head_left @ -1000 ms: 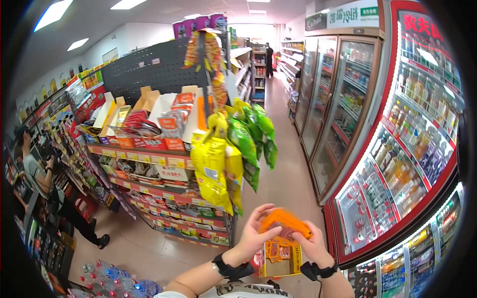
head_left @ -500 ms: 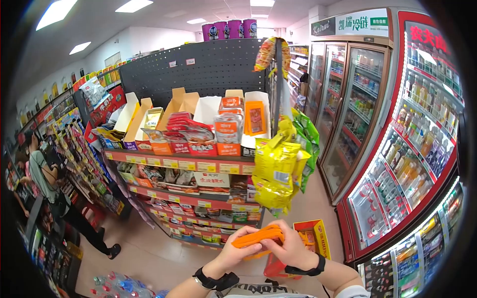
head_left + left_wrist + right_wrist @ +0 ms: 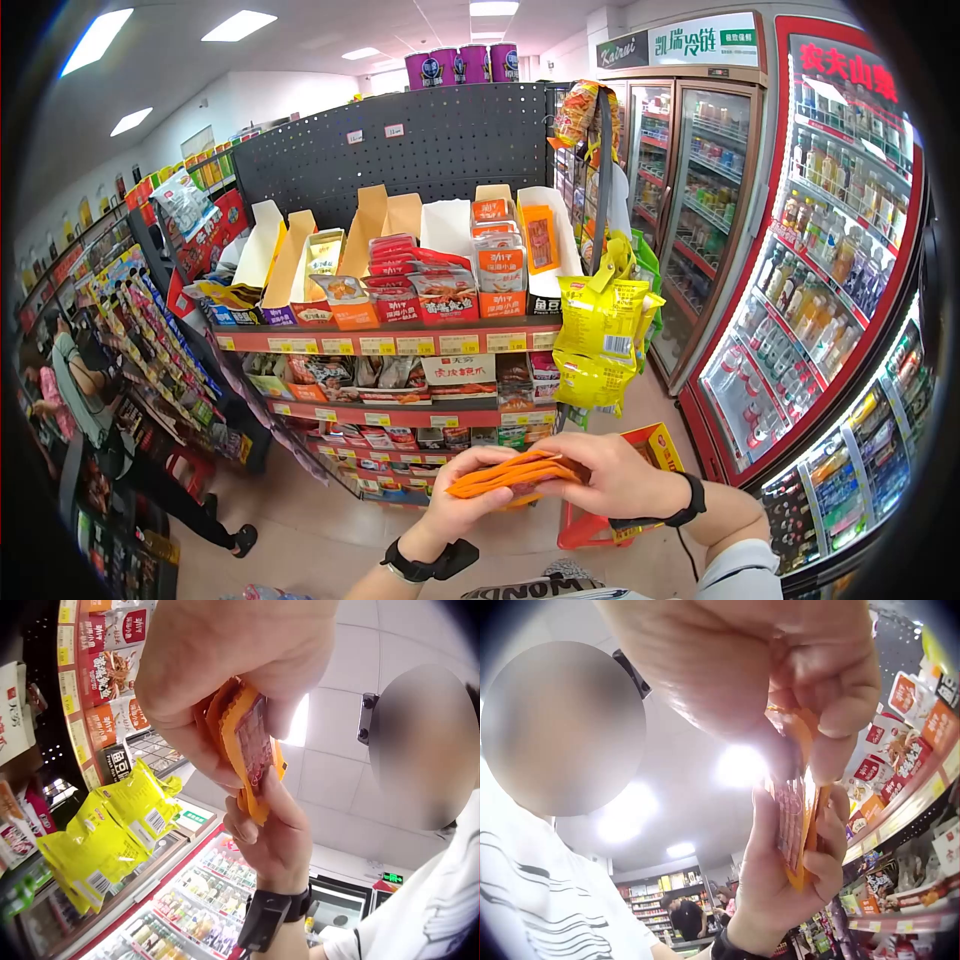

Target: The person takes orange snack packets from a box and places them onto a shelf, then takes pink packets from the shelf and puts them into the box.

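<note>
Orange packets in two-handed grip

There are two hands, one left hand and one right hand, and two wristbands. At least three orange packets are between the hands; one more packet stands in one white box. Four purple tubs, two labels on one dark board, at least two yellow bags, one red basket and at least two coolers show.
</note>
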Demonstrator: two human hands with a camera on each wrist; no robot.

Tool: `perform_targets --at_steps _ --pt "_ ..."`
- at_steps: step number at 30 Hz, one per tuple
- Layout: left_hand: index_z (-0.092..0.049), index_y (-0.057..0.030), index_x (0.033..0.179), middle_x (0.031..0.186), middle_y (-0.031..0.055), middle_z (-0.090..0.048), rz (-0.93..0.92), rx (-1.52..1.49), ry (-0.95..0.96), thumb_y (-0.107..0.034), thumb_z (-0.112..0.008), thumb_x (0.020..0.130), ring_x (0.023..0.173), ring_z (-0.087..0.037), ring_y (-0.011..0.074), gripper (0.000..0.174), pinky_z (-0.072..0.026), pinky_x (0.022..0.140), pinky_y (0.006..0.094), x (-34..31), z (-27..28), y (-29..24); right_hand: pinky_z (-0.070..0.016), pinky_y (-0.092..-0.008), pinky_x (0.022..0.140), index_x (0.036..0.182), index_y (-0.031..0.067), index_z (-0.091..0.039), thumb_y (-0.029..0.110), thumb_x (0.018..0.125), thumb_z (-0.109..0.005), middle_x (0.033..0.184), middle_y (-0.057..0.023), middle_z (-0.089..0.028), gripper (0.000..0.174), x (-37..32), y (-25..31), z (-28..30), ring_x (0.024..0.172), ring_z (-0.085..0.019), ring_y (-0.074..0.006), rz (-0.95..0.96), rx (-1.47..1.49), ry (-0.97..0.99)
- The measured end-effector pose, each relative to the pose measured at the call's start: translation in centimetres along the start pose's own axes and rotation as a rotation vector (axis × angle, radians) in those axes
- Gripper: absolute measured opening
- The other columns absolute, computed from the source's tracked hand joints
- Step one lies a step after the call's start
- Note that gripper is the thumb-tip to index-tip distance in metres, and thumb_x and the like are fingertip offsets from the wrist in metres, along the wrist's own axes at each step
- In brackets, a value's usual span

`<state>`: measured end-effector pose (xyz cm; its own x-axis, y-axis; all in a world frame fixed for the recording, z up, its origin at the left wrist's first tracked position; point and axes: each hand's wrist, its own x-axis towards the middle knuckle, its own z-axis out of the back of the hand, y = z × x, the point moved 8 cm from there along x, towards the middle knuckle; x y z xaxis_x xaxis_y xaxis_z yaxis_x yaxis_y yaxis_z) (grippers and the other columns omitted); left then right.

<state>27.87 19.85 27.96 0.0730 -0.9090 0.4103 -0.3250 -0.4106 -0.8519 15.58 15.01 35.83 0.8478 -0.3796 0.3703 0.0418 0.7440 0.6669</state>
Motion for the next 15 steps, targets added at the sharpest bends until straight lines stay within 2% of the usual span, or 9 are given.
perform_targets --at_steps 1,3,5,7,9,11,12,13,15 --pt "-0.052 0.0015 0.111 0.113 0.0103 -0.055 0.031 -0.035 -0.001 -0.007 -0.066 0.079 0.105 -0.054 0.0174 0.035 -0.0409 0.094 0.0329 0.6 -0.2 -0.3 -0.0498 -0.0330 0.068 0.108 0.0005 -0.054 0.017 0.078 -0.066 0.093 -0.0147 -0.062 0.036 0.5 0.6 0.6 0.080 -0.062 -0.0288 0.054 -0.064 -0.025" --pt "-0.050 0.0017 0.113 0.114 0.0106 -0.055 0.061 -0.071 -0.002 -0.006 -0.065 0.080 0.105 -0.054 0.0180 0.038 -0.0414 0.094 0.0333 2.2 -0.6 -0.7 -0.0500 -0.0340 0.067 0.108 0.0009 -0.054 0.015 0.078 -0.065 0.093 -0.0148 -0.062 0.035 1.5 0.9 2.1 0.080 -0.062 -0.0302 0.030 -0.094 -0.003" --pt "-0.045 0.0019 0.118 0.116 0.0111 -0.053 0.091 -0.094 0.046 -0.005 -0.064 0.080 0.105 -0.055 0.0185 0.043 -0.0420 0.094 0.0336 4.1 -1.4 -1.0 -0.0501 -0.0347 0.067 0.106 0.0016 -0.055 0.012 0.078 -0.065 0.092 -0.0144 -0.062 0.032 2.0 1.6 4.0 0.079 -0.062 -0.0294 0.119 -0.236 -0.079" --pt "-0.043 0.0003 0.122 0.118 0.0091 -0.052 -0.025 0.022 0.093 -0.005 -0.063 0.081 0.108 -0.052 0.0160 0.046 -0.0418 0.094 0.0337 6.5 -1.4 -1.1 -0.0500 -0.0349 0.066 0.105 0.0021 -0.055 0.009 0.076 -0.064 0.090 -0.0139 -0.062 0.031 2.9 2.3 6.4 0.077 -0.062 -0.0292 0.158 -0.277 -0.087" --pt "-0.043 -0.0012 0.123 0.118 0.0067 -0.052 0.013 0.023 0.045 -0.004 -0.062 0.082 0.108 -0.052 0.0157 0.045 -0.0420 0.094 0.0328 9.1 -1.3 -0.8 -0.0491 -0.0355 0.063 0.101 0.0021 -0.055 0.007 0.076 -0.063 0.086 -0.0127 -0.061 0.027 3.5 3.6 9.8 0.074 -0.062 -0.0295 0.304 -0.500 -0.291" --pt "-0.047 -0.0024 0.121 0.117 0.0058 -0.052 0.072 0.241 0.015 -0.004 -0.062 0.083 0.107 -0.052 0.0162 0.041 -0.0431 0.093 0.0326 11.7 -0.4 0.2 -0.0479 -0.0363 0.061 0.096 0.0019 -0.055 0.006 0.075 -0.062 0.083 -0.0119 -0.060 0.022 4.7 4.7 12.8 0.072 -0.060 -0.0297 0.403 -0.663 -0.429" --pt "-0.051 -0.0034 0.118 0.118 0.0092 -0.051 -0.014 0.475 -0.062 -0.006 -0.065 0.080 0.107 -0.052 0.0216 0.041 -0.0436 0.092 0.0354 13.0 -0.2 -0.7 -0.0472 -0.0369 0.062 0.095 0.0020 -0.055 0.006 0.075 -0.061 0.082 -0.0116 -0.060 0.022 5.4 5.1 14.0 0.072 -0.059 -0.0295 0.406 -0.736 -0.471" --pt "-0.051 -0.0034 0.118 0.118 0.0092 -0.051 -0.013 0.475 -0.067 -0.006 -0.065 0.080 0.107 -0.052 0.0216 0.041 -0.0436 0.092 0.0354 13.9 0.1 -0.5 -0.0465 -0.0374 0.063 0.094 0.0020 -0.055 0.006 0.075 -0.061 0.081 -0.0114 -0.059 0.021 6.2 5.3 15.1 0.073 -0.058 -0.0292 0.410 -0.810 -0.516" --pt "-0.052 -0.0032 0.118 0.120 0.0142 -0.050 -0.376 1.265 -0.171 -0.006 -0.068 0.075 0.109 -0.050 0.0276 0.045 -0.0455 0.086 0.0354 14.9 -0.1 -2.3 -0.0464 -0.0375 0.065 0.094 0.0022 -0.055 0.006 0.073 -0.061 0.082 -0.0109 -0.059 0.022 8.3 4.5 16.6 0.077 -0.057 -0.0283 0.416 -0.883 -0.516"
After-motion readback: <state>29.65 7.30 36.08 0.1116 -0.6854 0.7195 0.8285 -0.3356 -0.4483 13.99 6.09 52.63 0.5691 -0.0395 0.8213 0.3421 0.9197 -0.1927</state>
